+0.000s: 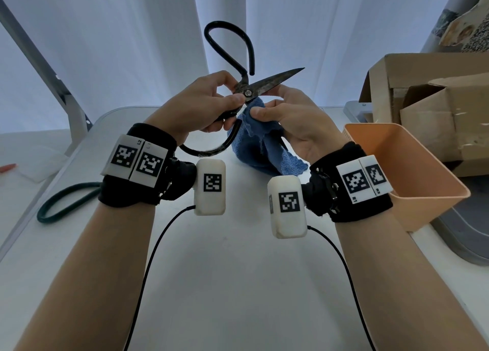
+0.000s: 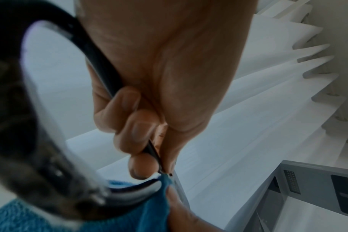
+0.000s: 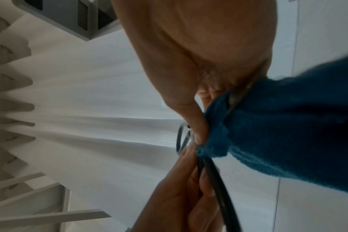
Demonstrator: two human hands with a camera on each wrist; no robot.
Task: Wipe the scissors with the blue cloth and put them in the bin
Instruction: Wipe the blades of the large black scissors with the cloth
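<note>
Large black-handled scissors [image 1: 247, 89] with tarnished blades are held up over the white table [image 1: 238, 271], spread wide. My left hand [image 1: 211, 104] grips one handle arm just below the pivot; the left wrist view shows its fingers [image 2: 137, 130] curled round the dark handle [image 2: 101, 67]. My right hand [image 1: 285, 117] pinches the blue cloth [image 1: 264, 146] against the lower blade near the pivot, and that blade is hidden by the cloth. The cloth [image 3: 288, 125] hangs down from the hand. The upper blade points right. The peach bin [image 1: 412, 170] stands open at the right.
Cardboard boxes [image 1: 436, 104] sit behind the bin. A dark green cable loop [image 1: 66, 199] lies on the table's left side, a grey tray edge [image 1: 460, 234] at the right. White curtains hang behind. Thin black wires run from both wrist units.
</note>
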